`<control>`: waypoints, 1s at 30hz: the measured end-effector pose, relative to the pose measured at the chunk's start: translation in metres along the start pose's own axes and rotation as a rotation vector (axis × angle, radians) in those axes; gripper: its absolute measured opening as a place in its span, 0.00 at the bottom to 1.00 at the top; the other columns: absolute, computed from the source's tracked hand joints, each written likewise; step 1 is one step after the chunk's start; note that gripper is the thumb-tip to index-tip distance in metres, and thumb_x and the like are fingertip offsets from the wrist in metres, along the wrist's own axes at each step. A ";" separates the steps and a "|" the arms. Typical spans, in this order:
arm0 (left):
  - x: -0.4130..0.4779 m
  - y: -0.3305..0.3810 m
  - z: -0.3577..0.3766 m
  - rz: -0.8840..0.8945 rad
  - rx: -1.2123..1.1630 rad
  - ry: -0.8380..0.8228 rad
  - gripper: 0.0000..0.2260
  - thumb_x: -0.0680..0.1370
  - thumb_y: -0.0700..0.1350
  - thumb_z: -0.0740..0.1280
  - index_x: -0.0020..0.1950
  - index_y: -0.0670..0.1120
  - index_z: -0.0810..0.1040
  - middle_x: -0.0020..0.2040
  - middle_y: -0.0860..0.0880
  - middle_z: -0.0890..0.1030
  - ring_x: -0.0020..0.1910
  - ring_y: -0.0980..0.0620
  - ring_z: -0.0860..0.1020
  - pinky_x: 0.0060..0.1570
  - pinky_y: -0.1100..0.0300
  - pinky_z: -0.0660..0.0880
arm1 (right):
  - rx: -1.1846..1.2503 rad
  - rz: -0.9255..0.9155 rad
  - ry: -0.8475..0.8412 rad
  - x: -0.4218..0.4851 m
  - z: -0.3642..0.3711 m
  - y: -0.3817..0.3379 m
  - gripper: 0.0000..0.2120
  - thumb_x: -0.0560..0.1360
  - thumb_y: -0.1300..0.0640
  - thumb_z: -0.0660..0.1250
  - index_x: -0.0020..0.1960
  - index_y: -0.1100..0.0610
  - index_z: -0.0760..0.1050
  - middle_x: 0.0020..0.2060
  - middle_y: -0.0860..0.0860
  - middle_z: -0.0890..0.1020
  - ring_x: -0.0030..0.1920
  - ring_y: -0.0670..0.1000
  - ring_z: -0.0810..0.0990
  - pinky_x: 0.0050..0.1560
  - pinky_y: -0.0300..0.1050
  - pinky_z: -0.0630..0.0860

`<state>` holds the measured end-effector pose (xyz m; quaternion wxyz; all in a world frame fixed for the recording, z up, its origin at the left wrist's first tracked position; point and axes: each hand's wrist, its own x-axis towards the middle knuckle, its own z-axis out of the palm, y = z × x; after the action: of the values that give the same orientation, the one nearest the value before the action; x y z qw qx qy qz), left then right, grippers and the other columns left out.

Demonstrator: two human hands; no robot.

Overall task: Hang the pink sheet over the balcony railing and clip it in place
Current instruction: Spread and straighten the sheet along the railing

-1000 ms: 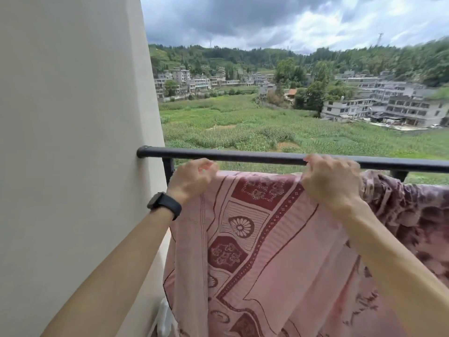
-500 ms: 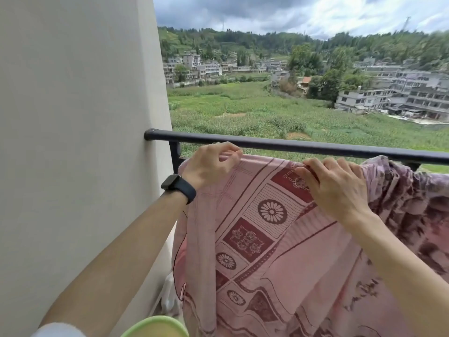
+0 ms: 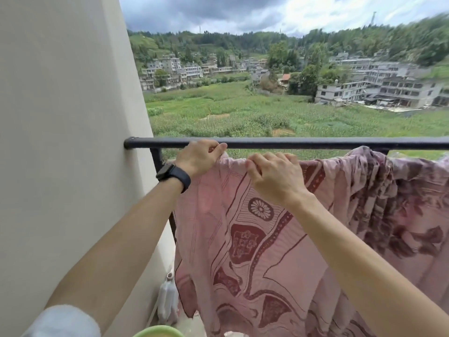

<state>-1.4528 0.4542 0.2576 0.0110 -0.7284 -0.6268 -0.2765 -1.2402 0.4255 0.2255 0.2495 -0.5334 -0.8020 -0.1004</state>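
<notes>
Head view — pink sheet, maroon-patterned, rumpled

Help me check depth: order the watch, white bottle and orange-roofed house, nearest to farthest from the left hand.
1. Watch, on the wrist of the left hand.
2. White bottle, low beside the wall.
3. Orange-roofed house, far beyond the field.

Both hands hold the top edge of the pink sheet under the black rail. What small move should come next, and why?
Probably lift the edge over the rail: the left hand and right hand grip the pink sheet just below it, not yet across it.
</notes>
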 end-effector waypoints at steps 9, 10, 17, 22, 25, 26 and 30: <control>-0.041 -0.036 0.018 0.171 0.319 0.294 0.28 0.82 0.62 0.47 0.41 0.47 0.79 0.30 0.52 0.71 0.33 0.46 0.74 0.46 0.51 0.74 | -0.294 0.187 0.099 -0.036 -0.013 0.088 0.29 0.78 0.28 0.42 0.61 0.42 0.73 0.61 0.51 0.78 0.68 0.56 0.69 0.70 0.63 0.47; -0.041 -0.037 0.020 0.164 0.327 0.318 0.27 0.82 0.61 0.48 0.40 0.46 0.77 0.30 0.51 0.71 0.35 0.45 0.75 0.46 0.50 0.73 | -0.285 0.199 0.114 -0.036 -0.012 0.086 0.28 0.78 0.29 0.44 0.62 0.42 0.72 0.63 0.52 0.77 0.69 0.56 0.67 0.71 0.64 0.45; -0.034 -0.049 0.009 -0.107 0.258 0.310 0.29 0.80 0.65 0.46 0.40 0.49 0.80 0.38 0.46 0.79 0.40 0.41 0.78 0.42 0.52 0.72 | -0.227 0.283 0.231 -0.039 -0.016 0.114 0.30 0.80 0.31 0.44 0.55 0.49 0.77 0.55 0.52 0.81 0.61 0.56 0.74 0.70 0.62 0.55; -0.067 -0.056 0.043 -0.083 0.114 0.531 0.18 0.83 0.57 0.57 0.60 0.48 0.79 0.59 0.46 0.78 0.58 0.43 0.75 0.55 0.47 0.73 | -0.201 0.237 0.323 -0.046 -0.014 0.138 0.29 0.81 0.34 0.47 0.53 0.51 0.79 0.52 0.54 0.82 0.59 0.57 0.74 0.67 0.56 0.54; -0.067 -0.056 0.039 -0.139 -0.141 0.633 0.15 0.82 0.54 0.59 0.59 0.49 0.81 0.59 0.47 0.78 0.58 0.53 0.74 0.59 0.64 0.69 | -0.174 0.236 0.342 -0.046 -0.010 0.126 0.25 0.83 0.38 0.47 0.55 0.50 0.79 0.54 0.54 0.82 0.61 0.58 0.74 0.69 0.61 0.55; -0.066 -0.053 0.035 -0.203 -0.238 0.640 0.15 0.82 0.54 0.59 0.59 0.49 0.81 0.58 0.47 0.78 0.57 0.57 0.73 0.58 0.70 0.66 | -0.157 0.231 0.347 -0.045 -0.009 0.117 0.24 0.82 0.39 0.48 0.55 0.50 0.79 0.55 0.53 0.82 0.62 0.58 0.74 0.69 0.63 0.54; -0.064 -0.056 0.026 -0.553 -0.628 0.459 0.18 0.77 0.62 0.61 0.59 0.53 0.79 0.52 0.54 0.79 0.54 0.53 0.76 0.56 0.58 0.72 | -0.145 0.080 0.241 -0.035 -0.001 0.072 0.24 0.80 0.35 0.52 0.60 0.49 0.77 0.58 0.50 0.82 0.65 0.55 0.74 0.72 0.65 0.50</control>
<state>-1.4980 0.4179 0.1902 -0.1456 -0.4224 -0.6648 -0.5987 -1.1642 0.4266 0.2015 0.3085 -0.5657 -0.7349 -0.2115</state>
